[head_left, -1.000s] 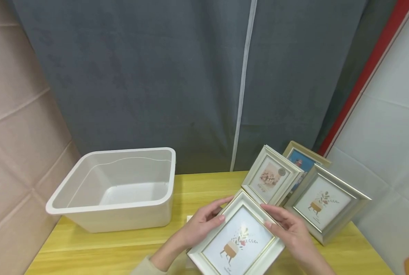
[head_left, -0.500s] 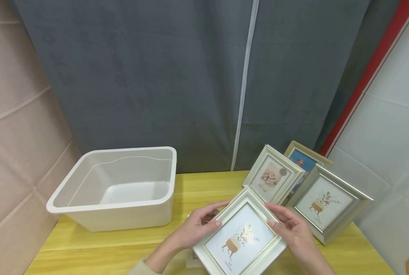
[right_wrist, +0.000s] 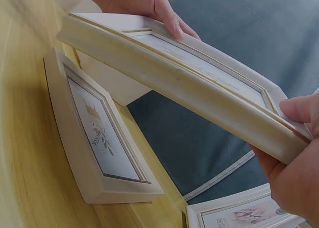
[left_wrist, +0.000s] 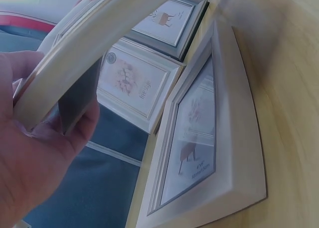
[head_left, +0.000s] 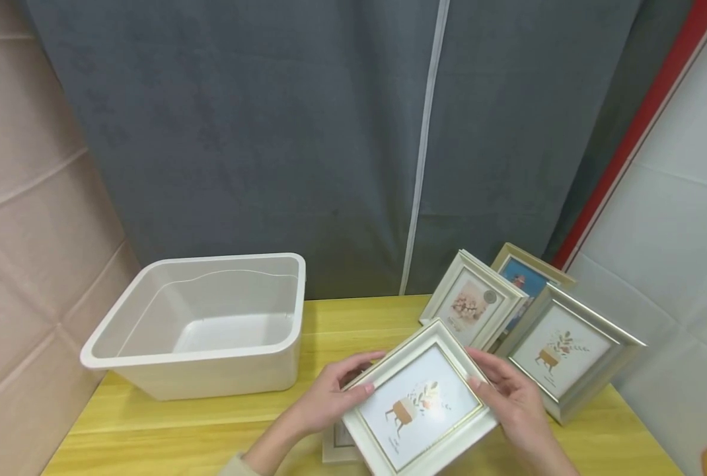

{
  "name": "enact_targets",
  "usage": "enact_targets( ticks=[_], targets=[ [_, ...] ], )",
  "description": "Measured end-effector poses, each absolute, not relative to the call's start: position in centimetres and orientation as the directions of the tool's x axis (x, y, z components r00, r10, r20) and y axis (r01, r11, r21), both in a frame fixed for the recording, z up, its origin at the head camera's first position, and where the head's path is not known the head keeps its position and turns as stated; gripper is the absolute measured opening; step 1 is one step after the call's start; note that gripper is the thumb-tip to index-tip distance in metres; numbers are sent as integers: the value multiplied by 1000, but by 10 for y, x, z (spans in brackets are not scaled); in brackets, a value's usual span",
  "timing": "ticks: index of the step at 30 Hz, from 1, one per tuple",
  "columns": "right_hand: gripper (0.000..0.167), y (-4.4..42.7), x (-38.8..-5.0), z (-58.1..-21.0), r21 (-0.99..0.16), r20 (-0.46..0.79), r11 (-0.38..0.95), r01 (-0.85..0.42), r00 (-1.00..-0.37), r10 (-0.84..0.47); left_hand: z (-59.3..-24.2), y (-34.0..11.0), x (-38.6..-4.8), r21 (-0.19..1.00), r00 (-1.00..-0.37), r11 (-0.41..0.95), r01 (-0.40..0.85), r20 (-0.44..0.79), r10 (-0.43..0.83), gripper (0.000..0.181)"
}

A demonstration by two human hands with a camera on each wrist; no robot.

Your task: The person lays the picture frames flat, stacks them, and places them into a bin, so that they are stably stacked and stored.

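Note:
My left hand [head_left: 330,400] and right hand [head_left: 511,403] hold a white picture frame [head_left: 419,406] with a thin gold inner line and a potted-plant print. Each hand grips one side, thumb on the front and fingers behind. The held frame is tilted above the table. In the left wrist view a dark flap [left_wrist: 82,96] sticks out from its back, near my left fingers. Beneath it a second pale frame [left_wrist: 224,153] lies face up on the wooden table, mostly hidden in the head view but plain in the right wrist view.
At the right stand a white frame with a flower print [head_left: 469,304], a tan frame with a blue picture [head_left: 522,277] behind it, and a silver frame [head_left: 561,350]. A white plastic basin [head_left: 211,360] sits at the table's left. A grey curtain [head_left: 258,132] hangs behind.
Both hands have raised the held frame slightly and shifted it to the right, turning it a little. More of the pale frame beneath now shows at its left. The standing frames and basin stay put.

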State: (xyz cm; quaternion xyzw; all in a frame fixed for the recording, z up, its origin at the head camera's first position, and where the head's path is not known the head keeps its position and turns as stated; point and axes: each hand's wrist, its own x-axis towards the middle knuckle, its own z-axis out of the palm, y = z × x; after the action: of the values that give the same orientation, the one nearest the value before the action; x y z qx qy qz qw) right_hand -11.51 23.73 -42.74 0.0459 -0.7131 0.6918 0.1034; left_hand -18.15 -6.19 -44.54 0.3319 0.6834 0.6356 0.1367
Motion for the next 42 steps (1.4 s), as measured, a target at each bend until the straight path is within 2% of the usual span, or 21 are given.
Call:
enact_targets(
  ticks=[8,15,20,31,42],
  targets=[
    [43,236,-114,-429,-976,210,-33,-214,-973,97,-449,-65,-182,971,-779,-12,241,200,593,48],
    [42,234,-113,-433,-978,193,-46,-202,-970,148,-452,-65,-183,973,-850,18,231,193,490,42],
    [44,232,-114,-435,-984,166,-40,-176,-971,169,-456,-64,-186,971,-877,-1,240,217,428,38],
    [51,231,-114,-438,-997,74,-10,-77,-979,188,-460,-63,-188,970,-901,-4,243,227,371,33],
    [51,227,-109,-448,-998,52,-20,-56,-981,186,-470,-67,-191,979,-916,-12,205,197,351,31]
  ],
)
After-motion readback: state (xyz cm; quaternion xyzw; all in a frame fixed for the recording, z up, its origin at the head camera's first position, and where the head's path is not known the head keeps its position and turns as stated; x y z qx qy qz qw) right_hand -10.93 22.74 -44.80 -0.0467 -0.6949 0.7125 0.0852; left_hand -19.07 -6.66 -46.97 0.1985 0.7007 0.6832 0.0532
